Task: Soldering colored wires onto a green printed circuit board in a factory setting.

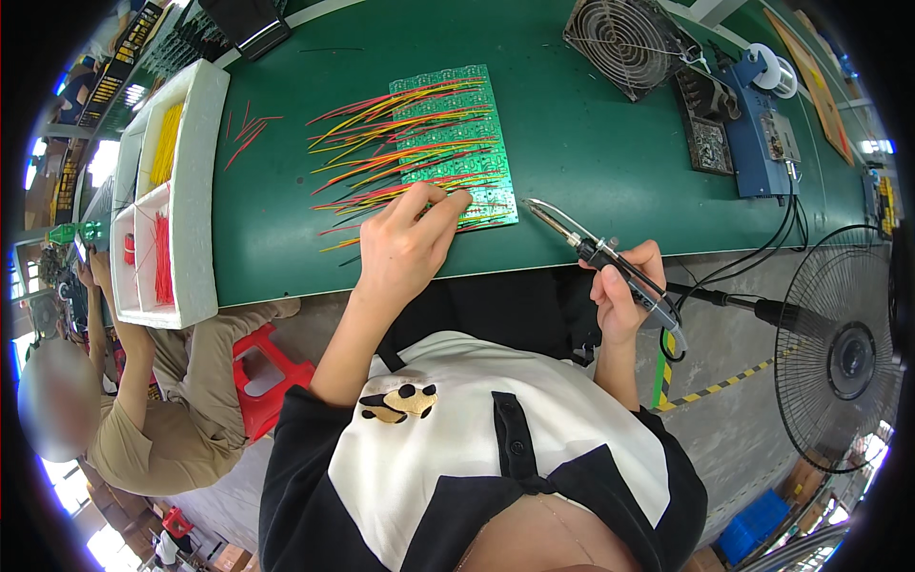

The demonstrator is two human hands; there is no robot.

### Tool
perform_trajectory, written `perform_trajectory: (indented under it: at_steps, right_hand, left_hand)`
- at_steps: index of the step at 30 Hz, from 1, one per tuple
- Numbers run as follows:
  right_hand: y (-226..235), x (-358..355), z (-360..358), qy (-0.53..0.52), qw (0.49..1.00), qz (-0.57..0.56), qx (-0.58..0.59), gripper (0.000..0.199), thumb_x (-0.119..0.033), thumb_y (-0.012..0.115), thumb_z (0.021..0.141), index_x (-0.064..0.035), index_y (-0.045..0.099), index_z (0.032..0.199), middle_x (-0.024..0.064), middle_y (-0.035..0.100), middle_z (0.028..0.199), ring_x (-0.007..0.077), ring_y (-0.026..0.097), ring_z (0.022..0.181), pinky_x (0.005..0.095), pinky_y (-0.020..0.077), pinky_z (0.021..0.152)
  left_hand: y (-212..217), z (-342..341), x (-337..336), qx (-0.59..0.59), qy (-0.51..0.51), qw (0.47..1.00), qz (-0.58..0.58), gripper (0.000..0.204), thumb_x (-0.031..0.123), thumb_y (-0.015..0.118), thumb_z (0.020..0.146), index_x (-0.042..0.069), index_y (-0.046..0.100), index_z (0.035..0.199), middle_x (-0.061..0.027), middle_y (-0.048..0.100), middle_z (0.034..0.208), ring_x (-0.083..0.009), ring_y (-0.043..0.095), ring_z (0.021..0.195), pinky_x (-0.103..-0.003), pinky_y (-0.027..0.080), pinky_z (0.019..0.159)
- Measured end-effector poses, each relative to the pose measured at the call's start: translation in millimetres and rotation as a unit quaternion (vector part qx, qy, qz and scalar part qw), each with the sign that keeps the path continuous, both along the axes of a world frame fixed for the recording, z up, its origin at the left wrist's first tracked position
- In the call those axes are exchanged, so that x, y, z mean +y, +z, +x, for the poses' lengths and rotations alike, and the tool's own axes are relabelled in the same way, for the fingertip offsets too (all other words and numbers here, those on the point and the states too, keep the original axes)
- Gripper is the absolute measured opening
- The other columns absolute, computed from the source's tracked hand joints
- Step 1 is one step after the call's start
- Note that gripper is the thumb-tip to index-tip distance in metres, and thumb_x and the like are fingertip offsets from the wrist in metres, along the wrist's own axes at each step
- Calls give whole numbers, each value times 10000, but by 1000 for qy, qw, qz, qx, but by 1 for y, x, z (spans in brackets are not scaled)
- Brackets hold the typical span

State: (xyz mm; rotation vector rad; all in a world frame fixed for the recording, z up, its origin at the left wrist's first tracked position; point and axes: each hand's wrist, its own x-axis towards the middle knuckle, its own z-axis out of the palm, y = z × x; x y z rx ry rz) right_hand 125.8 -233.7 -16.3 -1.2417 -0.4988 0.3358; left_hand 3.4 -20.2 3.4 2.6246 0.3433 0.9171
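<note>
A green circuit board panel (pixel 501 172) lies on the green bench in front of me. Rows of red, yellow and black wires (pixel 419 151) reach across it, and their loose ends stick out past its left side. Over the board's near part is my left hand (pixel 408 234), its thumb and fingers pinched together among the wires, apparently on a wire; the fingertips partly hide it. My right hand (pixel 624 286) grips a black-handled soldering iron (pixel 599 254). The iron's tip points up and left, just off the board's near right corner.
At left stands a white foam box (pixel 200 191) with yellow and red wires; cut red wires (pixel 250 133) lie beside it. A metal-grilled fan (pixel 624 43) and a blue soldering station (pixel 753 133) are at back right. A standing fan (pixel 848 357) is right; a seated person (pixel 172 419) left.
</note>
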Motion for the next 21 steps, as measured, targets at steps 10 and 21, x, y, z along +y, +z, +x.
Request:
perform_trajectory:
  at_steps: [10, 21]
  right_hand:
    - [-2, 0, 0, 10, 1000, 28, 1, 216, -70, 632, 796, -19, 424, 816, 78, 583, 623, 46, 453, 445, 176, 359, 430]
    - [-1, 2, 0, -2, 1000, 11, -11, 170, -49, 576, 789, -21, 414, 831, 56, 492, 555, 68, 422, 418, 326, 543, 654]
  left_hand:
    - [2, -1, 0, 28, -2, 999, 39, 198, 42, 671, 690, 112, 655, 875, -9, 541, 769, -162, 570, 608, -287, 431, 467]
    - [1, -4, 4, -34, -40, 997, -61, 276, -61, 661, 661, 73, 713, 897, -31, 547, 685, -152, 529, 559, -279, 415, 490]
